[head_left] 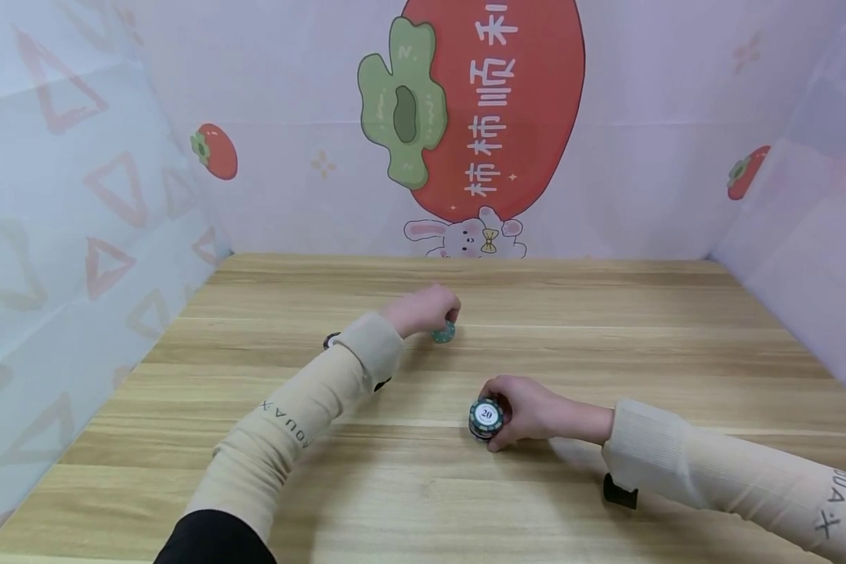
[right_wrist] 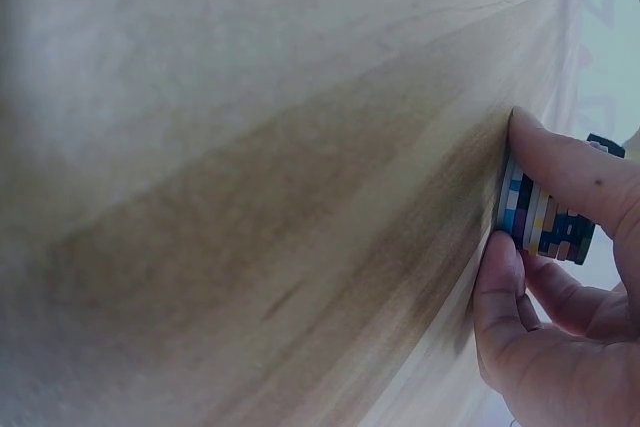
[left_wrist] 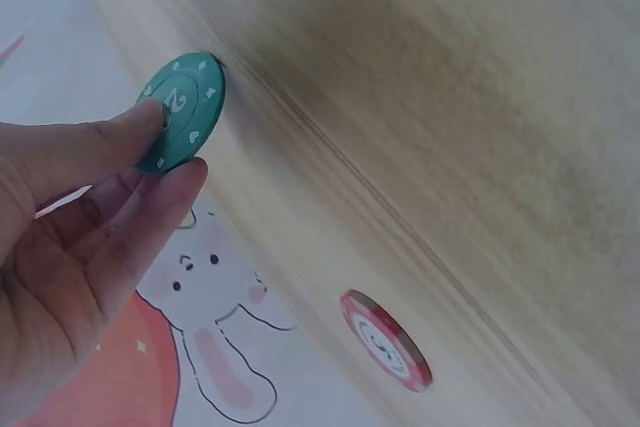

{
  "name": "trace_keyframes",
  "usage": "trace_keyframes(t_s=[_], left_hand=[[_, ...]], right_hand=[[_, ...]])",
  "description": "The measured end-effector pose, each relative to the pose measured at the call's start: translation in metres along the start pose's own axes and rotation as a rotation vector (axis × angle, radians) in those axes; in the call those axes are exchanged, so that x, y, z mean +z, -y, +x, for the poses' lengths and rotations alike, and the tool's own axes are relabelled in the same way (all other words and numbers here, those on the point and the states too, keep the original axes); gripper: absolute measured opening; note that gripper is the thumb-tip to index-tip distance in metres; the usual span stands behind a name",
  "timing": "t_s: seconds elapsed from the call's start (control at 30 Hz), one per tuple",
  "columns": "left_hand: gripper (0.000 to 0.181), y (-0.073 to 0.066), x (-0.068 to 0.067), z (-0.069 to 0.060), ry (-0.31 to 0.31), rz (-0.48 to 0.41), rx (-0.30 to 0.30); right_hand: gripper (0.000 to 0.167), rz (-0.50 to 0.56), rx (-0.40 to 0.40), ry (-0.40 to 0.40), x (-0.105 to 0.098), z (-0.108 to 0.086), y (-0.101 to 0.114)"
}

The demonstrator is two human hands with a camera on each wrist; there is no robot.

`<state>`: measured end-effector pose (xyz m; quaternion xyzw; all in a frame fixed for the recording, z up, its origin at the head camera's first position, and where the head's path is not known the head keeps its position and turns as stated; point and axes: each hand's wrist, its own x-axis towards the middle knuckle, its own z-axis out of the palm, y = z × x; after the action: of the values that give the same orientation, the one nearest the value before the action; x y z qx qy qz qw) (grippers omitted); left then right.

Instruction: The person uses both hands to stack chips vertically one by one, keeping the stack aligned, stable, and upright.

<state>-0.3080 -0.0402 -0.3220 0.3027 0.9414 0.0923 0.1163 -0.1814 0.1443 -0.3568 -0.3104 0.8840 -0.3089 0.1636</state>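
Note:
My left hand reaches over the far part of the table and pinches a green poker chip between thumb and fingers. In the left wrist view that chip is tilted, its edge close to the wood; whether it touches cannot be told. Nearer and to the right, my right hand grips the sides of a stack of poker chips, topped by a green one marked 20. The right wrist view shows mixed colours in the stack, with the thumb on one side and fingers on the other.
A red-edged poker chip lies on the wood beyond my left hand. Another dark chip is partly covered by the left sleeve. Printed cloth walls stand behind and on both sides of the wooden table.

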Motion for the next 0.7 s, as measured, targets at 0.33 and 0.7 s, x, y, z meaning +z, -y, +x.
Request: trace_keyframes(t_s=[0.33,0.7], left_hand=[[0.008,-0.014,0.008,-0.012,0.012,0.002,0.092],[0.004,-0.023,0.007,-0.022,0.012,-0.208,0.041]], right_hand=[[0.044,-0.007,0.0,-0.002,0.0,0.0,-0.002],[0.044,0.001,-0.008,0.0,0.0,0.0,-0.002]])
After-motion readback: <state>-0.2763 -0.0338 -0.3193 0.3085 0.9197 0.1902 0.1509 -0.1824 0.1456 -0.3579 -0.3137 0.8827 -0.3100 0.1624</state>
